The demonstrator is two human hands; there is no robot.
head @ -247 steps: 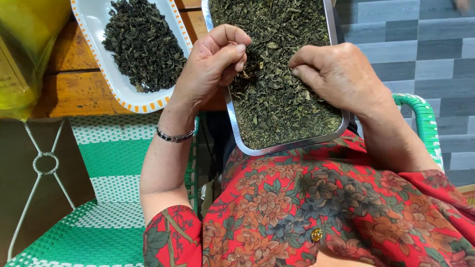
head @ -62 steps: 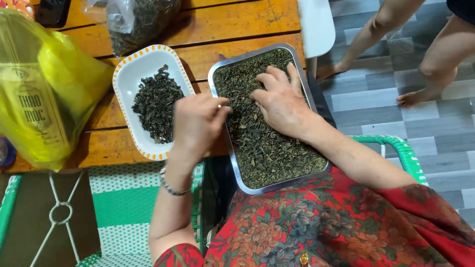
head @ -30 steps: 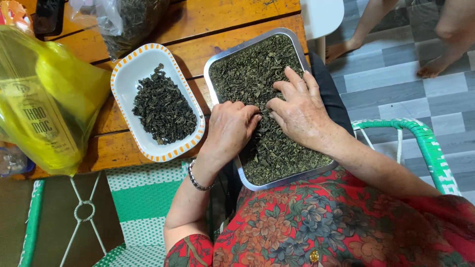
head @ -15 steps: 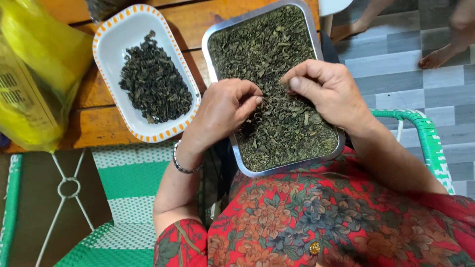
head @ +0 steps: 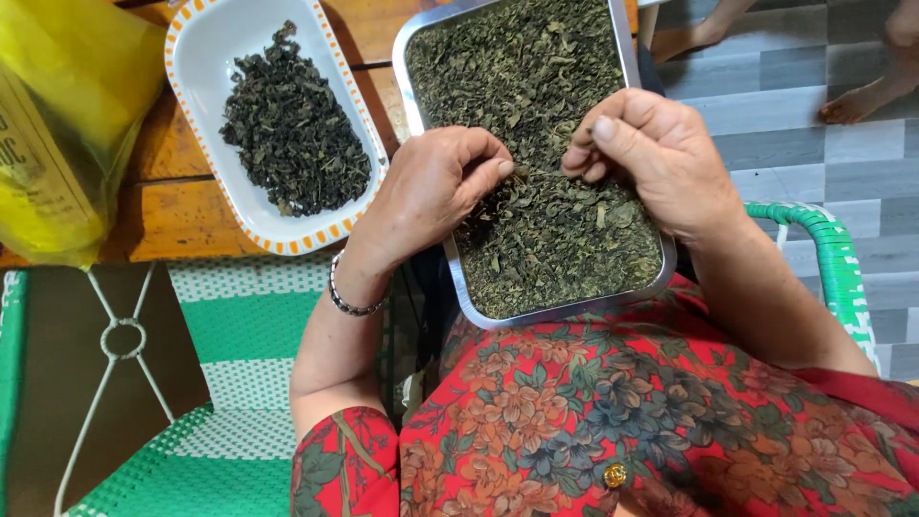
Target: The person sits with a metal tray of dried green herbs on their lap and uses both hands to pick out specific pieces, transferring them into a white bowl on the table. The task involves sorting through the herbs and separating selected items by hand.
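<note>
2 hands held over metal tray (head: 428, 115): left hand (head: 431, 191) pinched on dried leaves (head: 536, 105); right hand (head: 651, 153) fingers curled, grip unclear.

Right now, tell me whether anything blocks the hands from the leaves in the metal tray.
Nothing visible does. The left hand and right hand are directly over the tray, fingertips at the leaves.

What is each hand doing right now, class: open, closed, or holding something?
Left hand: fingers pinched shut on dried leaves above the metal tray.
Right hand: fingers curled over the leaves; a grip cannot be told.
</note>
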